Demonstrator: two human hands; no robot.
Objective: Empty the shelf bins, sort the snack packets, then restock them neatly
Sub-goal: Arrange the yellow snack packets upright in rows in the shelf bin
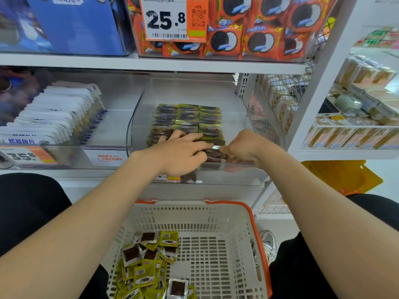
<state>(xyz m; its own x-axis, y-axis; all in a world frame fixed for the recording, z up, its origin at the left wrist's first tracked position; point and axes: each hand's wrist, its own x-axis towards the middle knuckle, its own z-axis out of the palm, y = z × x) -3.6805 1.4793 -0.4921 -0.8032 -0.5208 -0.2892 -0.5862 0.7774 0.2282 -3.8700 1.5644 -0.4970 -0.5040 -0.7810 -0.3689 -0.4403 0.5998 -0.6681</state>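
A clear plastic shelf bin (140, 108) holds three neat rows of small yellow-and-dark snack packets (187, 117). My left hand (181, 151) lies over the front of the rows, fingers spread and bent onto the packets. My right hand (241, 147) is beside it at the bin's front right, fingers curled and pinching a packet (213, 153) at the front of the row. Below, a white basket with an orange rim (248, 212) holds several loose packets (149, 262) of the same kind in its left half.
To the left, a second clear bin holds upright white fish-snack packs (62, 113). Orange cookie packs (248, 37) and a 25.8 price tag (166, 18) fill the shelf above. A wire mesh divider (278, 98) stands right of the bin, with further stocked shelves beyond.
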